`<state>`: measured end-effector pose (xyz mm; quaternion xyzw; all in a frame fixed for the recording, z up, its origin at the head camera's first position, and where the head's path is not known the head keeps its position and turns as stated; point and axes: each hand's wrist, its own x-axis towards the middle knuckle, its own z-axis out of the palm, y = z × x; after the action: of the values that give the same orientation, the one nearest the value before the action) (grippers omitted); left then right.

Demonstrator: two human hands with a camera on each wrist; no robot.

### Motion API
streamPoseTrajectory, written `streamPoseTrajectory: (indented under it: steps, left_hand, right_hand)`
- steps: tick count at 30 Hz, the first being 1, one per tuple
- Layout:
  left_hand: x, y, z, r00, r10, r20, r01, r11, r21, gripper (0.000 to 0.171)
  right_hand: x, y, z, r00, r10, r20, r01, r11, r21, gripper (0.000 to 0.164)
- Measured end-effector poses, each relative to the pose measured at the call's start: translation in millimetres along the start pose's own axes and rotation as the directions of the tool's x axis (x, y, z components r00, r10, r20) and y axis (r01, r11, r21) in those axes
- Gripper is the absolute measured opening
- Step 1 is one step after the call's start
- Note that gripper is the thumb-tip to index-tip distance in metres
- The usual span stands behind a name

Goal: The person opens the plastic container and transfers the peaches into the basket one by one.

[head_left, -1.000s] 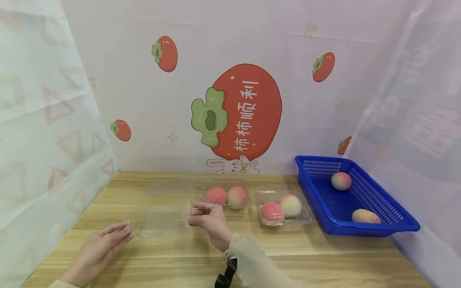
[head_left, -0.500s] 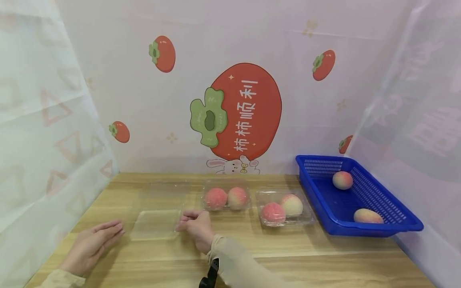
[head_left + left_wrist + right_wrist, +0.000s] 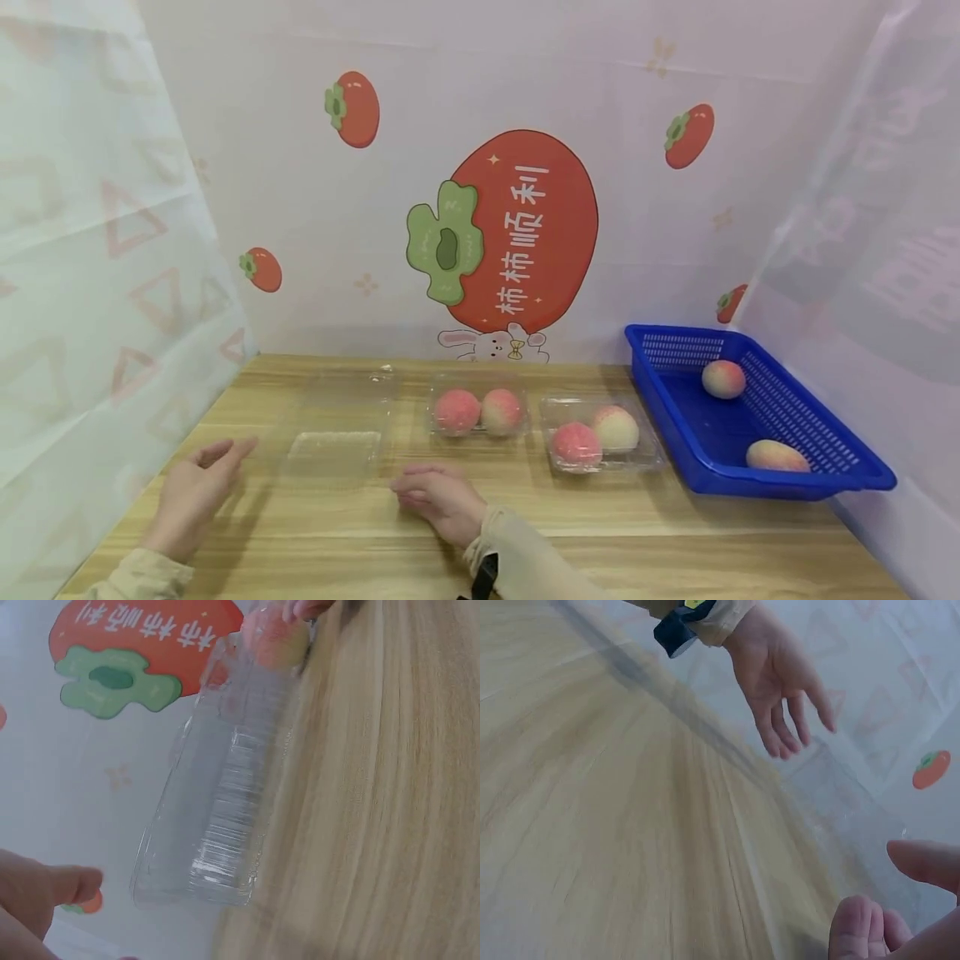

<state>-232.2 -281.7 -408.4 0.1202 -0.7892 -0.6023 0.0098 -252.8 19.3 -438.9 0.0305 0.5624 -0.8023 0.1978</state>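
Note:
A clear plastic clamshell box [image 3: 333,457], lid raised at the back, rests on the left part of the wooden table with nothing inside. My left hand [image 3: 193,500] is just off its left side, thumb and fingers apart and holding nothing. In the right wrist view the same left hand [image 3: 776,671] hangs beside the box's end. To the box's right, a little nearer the front, is my right hand [image 3: 442,504], its fingers loosely bent. The right wrist view has a gap between the right thumb [image 3: 922,862] and fingers, with nothing held.
Two more clear boxes, one at the middle back [image 3: 480,433] and one further right [image 3: 648,454], each hold two pinkish peaches. A blue plastic basket [image 3: 693,442] at the right holds a round peach [image 3: 723,379] and another peach [image 3: 777,456]. Printed cloth walls surround the table.
A second ago both hands were at the sides of the clear box. The box has come down onto the table, and both hands have come away from it.

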Motion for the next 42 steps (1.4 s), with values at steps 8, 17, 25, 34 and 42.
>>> streamPoseTrajectory:
  steps: [8, 17, 25, 34, 42]
  left_hand:
    - [-25.0, 31.7, 26.3, 0.906, 0.193, -0.377, -0.157, 0.980, 0.125, 0.069]
    - [-40.4, 56.6, 77.5, 0.875, 0.330, -0.353, -0.344, 0.939, 0.025, 0.046]
    - [-46.3, 56.3, 125.8, 0.915, 0.386, -0.120, -0.396, 0.915, -0.072, 0.036]
    - [-50.7, 46.7, 193.9, 0.942, 0.218, 0.253, -0.124, 0.931, -0.342, 0.048]
    - [-36.2, 41.7, 216.8, 0.940, 0.088, 0.331, 0.081, 0.882, -0.465, 0.059]
  right_hand:
    - [-19.9, -21.9, -39.5, 1.000, 0.002, -0.029, 0.002, 0.990, 0.144, 0.040]
    - [-35.5, -56.5, -74.7, 0.997, -0.015, -0.081, 0.034, 0.972, 0.231, 0.050]
    - [-46.2, -69.7, -93.5, 0.992, 0.002, -0.123, 0.033, 0.957, 0.288, 0.056]
    - [-45.7, -68.4, -95.6, 0.989, -0.025, -0.149, 0.075, 0.936, 0.343, 0.056]
    - [-37.3, -64.8, -86.3, 0.976, -0.032, -0.216, 0.114, 0.918, 0.380, 0.053]
